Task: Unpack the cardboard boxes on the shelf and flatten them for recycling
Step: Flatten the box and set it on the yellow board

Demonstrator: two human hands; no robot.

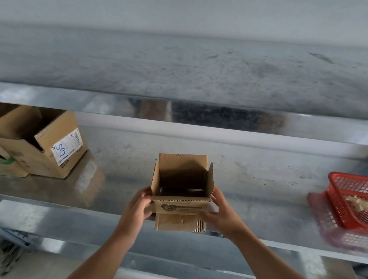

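Observation:
A small open cardboard box [183, 183] with a handshake logo on its near side is held at the front edge of the metal shelf [251, 188]. Its top flaps stand up and the inside looks empty. My left hand [139, 206] grips the box's left near corner, thumb on the rim. My right hand [219, 212] grips the right near corner, fingers curled across the front panel. The near flap hangs down below the logo.
Two larger open cardboard boxes [46, 148] stand at the left of the same shelf, one with a white label reading 591. A red plastic basket [359, 197] with something pale inside sits at the right. An upper shelf [184, 73] lies above.

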